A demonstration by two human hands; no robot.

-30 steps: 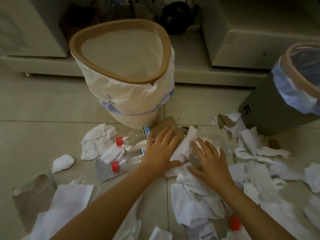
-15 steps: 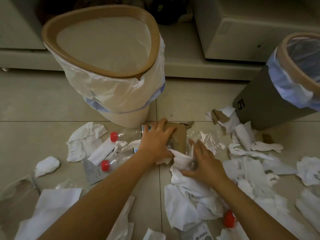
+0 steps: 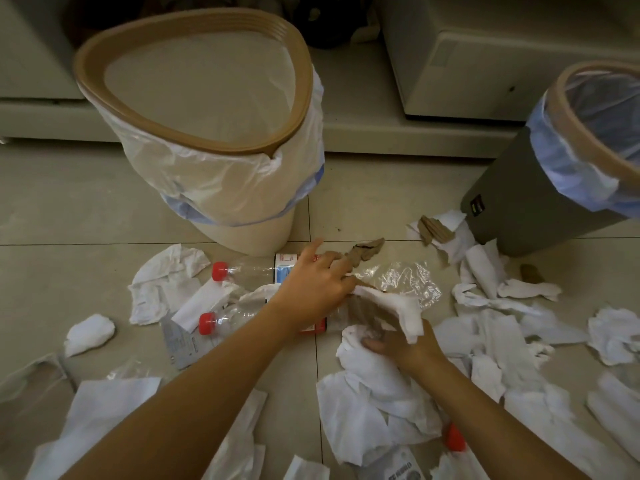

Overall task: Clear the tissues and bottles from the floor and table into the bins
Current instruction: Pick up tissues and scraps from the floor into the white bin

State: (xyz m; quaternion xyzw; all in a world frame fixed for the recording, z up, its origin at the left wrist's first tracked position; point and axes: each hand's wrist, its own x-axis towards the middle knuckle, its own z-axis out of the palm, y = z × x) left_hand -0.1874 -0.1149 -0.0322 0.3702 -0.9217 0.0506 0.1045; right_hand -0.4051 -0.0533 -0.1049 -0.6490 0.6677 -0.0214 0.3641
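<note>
I have my left hand (image 3: 313,289) laid over the middle of the litter on the floor (image 3: 52,209), its grip narrow, the fingers curled down onto a brown paper scrap (image 3: 367,311) and the edge of a white tissue (image 3: 391,303), which I judge is there to bunch the loose pieces into one handful rather than lift them singly. My right hand (image 3: 403,346) sits just below and to the right of it, half buried; its grip is closed on a crumpled wad of tissues (image 3: 367,372), pulled in toward me so the pile stays together. Two clear bottles with red caps (image 3: 239,268) (image 3: 225,315) lie just left of the left grip, part of them under my wrist, and a third red cap (image 3: 454,439) shows near my right forearm. A sheet of clear plastic film (image 3: 405,277) lies just beyond both grips. The cream bin (image 3: 194,109) with its white liner stands directly beyond the left grip, near enough for a short lift; the grey bin (image 3: 526,209) is farther right of the right grip, with more tissues (image 3: 491,306) strewn at its foot.
</note>
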